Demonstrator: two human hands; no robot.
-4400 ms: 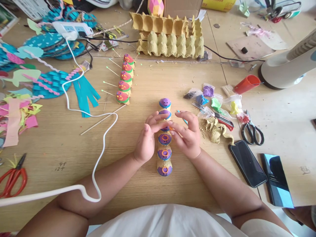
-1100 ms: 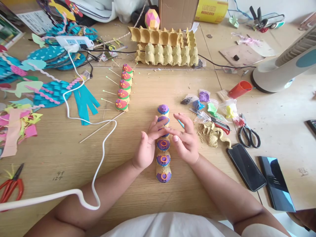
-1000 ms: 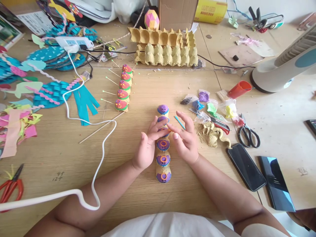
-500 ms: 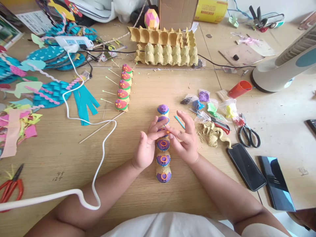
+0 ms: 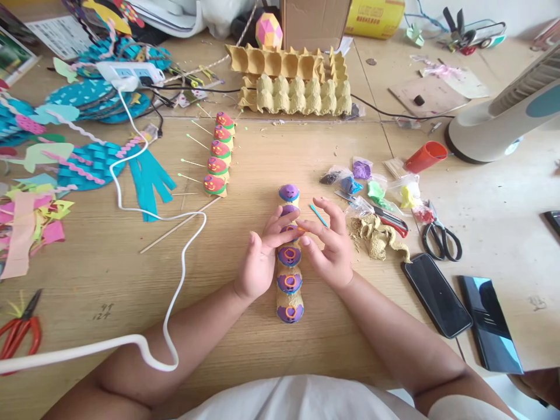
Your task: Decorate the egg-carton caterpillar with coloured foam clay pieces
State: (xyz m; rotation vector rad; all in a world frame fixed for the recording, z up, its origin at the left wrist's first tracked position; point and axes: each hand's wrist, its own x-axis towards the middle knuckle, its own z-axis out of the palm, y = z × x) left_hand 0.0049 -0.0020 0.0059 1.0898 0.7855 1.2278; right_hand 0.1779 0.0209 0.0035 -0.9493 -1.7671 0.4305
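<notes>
A row of egg-carton cups (image 5: 289, 283) stands upright before me, coated in purple clay with blue edges; the nearer cups carry orange clay rings and small dark dots. Over its middle, my left hand (image 5: 259, 261) has its fingers stretched out to the right. A small strip of orange clay (image 5: 301, 228) lies between its fingertips and the index finger of my right hand (image 5: 330, 249). The right hand's fingers are spread, its thumb apart from the index finger. My fingers hide part of the cups beneath.
To the left are a red-and-green cup row (image 5: 219, 154) with stick pins and a white cord (image 5: 184, 256). On the right lie bagged clay (image 5: 378, 192), a utility knife (image 5: 391, 220), scissors (image 5: 441, 236) and phones (image 5: 437, 294). Egg cartons (image 5: 304, 95) stand behind.
My right thumb has moved away from the index finger, and the index finger has shifted slightly up along the left fingertips. The orange clay now shows as a thin strip. The left hand stays in place.
</notes>
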